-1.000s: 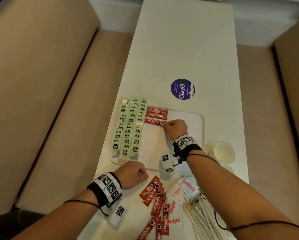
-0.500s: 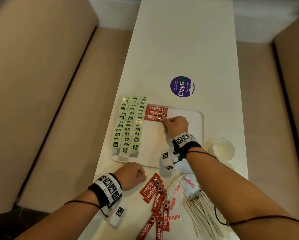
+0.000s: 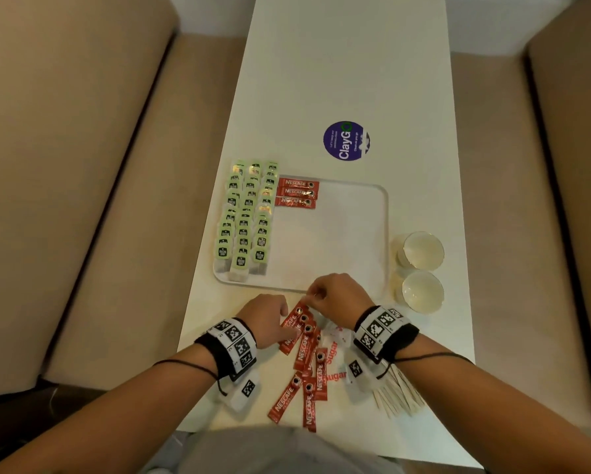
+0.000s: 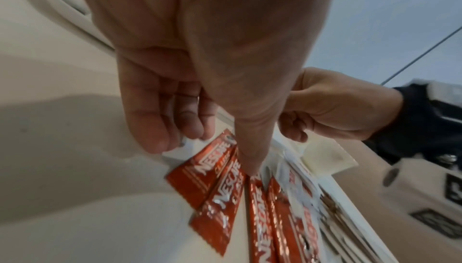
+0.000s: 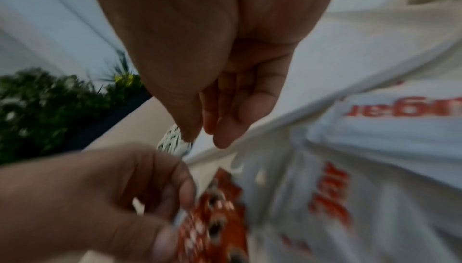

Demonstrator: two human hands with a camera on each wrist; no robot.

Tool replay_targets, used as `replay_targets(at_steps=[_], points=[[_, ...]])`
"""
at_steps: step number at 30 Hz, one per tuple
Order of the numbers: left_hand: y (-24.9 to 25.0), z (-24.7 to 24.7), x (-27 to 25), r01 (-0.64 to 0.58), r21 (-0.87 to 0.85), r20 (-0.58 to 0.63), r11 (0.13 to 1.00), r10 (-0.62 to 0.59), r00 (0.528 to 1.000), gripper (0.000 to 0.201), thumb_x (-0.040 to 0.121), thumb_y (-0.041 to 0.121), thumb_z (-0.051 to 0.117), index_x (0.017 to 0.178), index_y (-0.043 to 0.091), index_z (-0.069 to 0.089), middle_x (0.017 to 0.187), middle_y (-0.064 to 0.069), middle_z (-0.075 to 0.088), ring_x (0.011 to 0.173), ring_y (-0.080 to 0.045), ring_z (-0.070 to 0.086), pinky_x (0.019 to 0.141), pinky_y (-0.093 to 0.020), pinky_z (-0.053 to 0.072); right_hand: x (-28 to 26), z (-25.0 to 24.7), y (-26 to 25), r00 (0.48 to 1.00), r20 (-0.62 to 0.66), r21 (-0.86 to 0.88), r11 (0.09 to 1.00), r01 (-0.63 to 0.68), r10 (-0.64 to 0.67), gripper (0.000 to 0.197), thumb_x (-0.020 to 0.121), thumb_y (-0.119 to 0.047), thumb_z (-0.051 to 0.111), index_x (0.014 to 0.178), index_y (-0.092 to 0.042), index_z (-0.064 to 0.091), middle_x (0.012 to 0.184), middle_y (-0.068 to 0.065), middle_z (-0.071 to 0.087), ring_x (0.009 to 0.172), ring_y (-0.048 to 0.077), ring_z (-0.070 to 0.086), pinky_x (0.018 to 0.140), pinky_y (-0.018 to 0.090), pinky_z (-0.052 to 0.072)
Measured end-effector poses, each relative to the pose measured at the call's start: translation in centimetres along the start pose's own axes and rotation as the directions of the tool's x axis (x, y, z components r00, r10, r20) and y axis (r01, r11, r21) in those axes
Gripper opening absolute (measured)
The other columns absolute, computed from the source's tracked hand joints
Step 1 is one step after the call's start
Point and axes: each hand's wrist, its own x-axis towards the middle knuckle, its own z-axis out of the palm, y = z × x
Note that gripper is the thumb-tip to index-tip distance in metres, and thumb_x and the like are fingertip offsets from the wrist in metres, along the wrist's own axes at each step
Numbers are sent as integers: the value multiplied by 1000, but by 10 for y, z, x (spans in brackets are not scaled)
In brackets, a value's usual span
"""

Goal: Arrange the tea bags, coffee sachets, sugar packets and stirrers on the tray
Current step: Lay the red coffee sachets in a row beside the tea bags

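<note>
The white tray (image 3: 386,234) holds three columns of green tea bags (image 3: 246,217) along its left side and three red coffee sachets (image 3: 297,193) in a row at its far edge. Loose red coffee sachets (image 3: 304,340) lie in a pile on the table in front of the tray, with white sugar packets (image 3: 335,350) and wooden stirrers (image 3: 400,398) to their right. My left hand (image 3: 287,319) rests on the pile, its straight thumb (image 4: 251,166) pressing a sachet (image 4: 217,204). My right hand (image 3: 313,297) hovers at the pile's far end, its fingertips (image 5: 225,139) close together with nothing between them.
Two white cups (image 3: 420,251) stand just right of the tray. A purple round sticker (image 3: 346,141) lies on the table beyond it. Tan bench seats (image 3: 82,200) flank the narrow white table on both sides.
My right hand left the third sachet in the tray's row and drew back to the loose pile. My left hand moved right onto the pile and put its thumb on it.
</note>
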Motion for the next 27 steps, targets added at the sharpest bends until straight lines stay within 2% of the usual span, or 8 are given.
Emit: replay_targets(at_steps=[3, 6, 11, 13, 17, 21, 24, 27], points=[[8, 5, -4, -5, 85, -28, 996, 8, 1000, 39, 80, 48, 78, 99, 20, 57, 88, 4, 60, 81, -18, 58, 67, -31, 43, -16, 10, 5, 983, 126, -106, 984, 144, -130, 19, 95, -33, 68, 112, -27, 73, 107, -8, 71, 92, 10, 65, 88, 37, 57], [10, 9, -4, 19, 90, -72, 996, -12, 997, 31, 82, 41, 77, 96, 21, 58, 93, 2, 62, 82, -19, 59, 68, -30, 40, -24, 15, 8, 938, 243, -129, 950, 284, -247, 29, 91, -20, 69, 118, -32, 73, 119, -9, 64, 101, 13, 62, 90, 36, 55], [10, 17, -14, 36, 94, -116, 995, -25, 993, 21, 87, 27, 74, 103, 18, 64, 101, -2, 67, 90, -21, 64, 78, -31, 50, -35, 24, 12, 894, 343, -195, 909, 368, -288, 45, 89, -18, 72, 131, -32, 67, 134, -6, 54, 108, 15, 60, 88, 27, 50], [9, 19, -16, 41, 94, -133, 995, -29, 991, 24, 87, 24, 74, 108, 18, 63, 103, -2, 67, 92, -21, 64, 82, -33, 52, -37, 27, 14, 899, 339, -242, 897, 369, -278, 46, 90, -21, 72, 134, -33, 64, 136, -6, 51, 106, 16, 62, 85, 24, 47], [11, 20, -19, 57, 92, -137, 994, -44, 990, 22, 91, 16, 68, 112, 15, 62, 106, -5, 67, 96, -25, 64, 84, -33, 50, -37, 29, 14, 915, 319, -330, 876, 353, -248, 46, 93, -23, 71, 136, -34, 61, 136, -6, 48, 102, 18, 63, 87, 30, 53], [9, 24, -23, 79, 27, -166, 996, -74, 983, 24, 90, 9, 67, 112, 16, 60, 113, -6, 56, 94, -25, 61, 82, -31, 50, -33, 34, 15, 923, 286, -340, 873, 350, -258, 39, 94, -27, 69, 132, -33, 63, 123, -6, 53, 94, 18, 63, 82, 30, 52], [7, 23, -25, 76, 27, -154, 997, -71, 986, 32, 87, 3, 65, 116, 17, 60, 112, -5, 63, 96, -24, 62, 83, -32, 51, -30, 37, 15, 929, 270, -343, 877, 337, -252, 40, 95, -24, 68, 134, -31, 61, 116, -5, 57, 95, 19, 64, 85, 33, 54], [6, 20, -28, 97, 34, -130, 995, -92, 987, 32, 84, 6, 66, 114, 18, 61, 109, -3, 69, 97, -24, 64, 85, -35, 53, -29, 37, 14, 922, 276, -367, 857, 361, -270, 34, 97, -26, 66, 130, -30, 65, 111, -4, 58, 93, 19, 62, 81, 32, 53]])
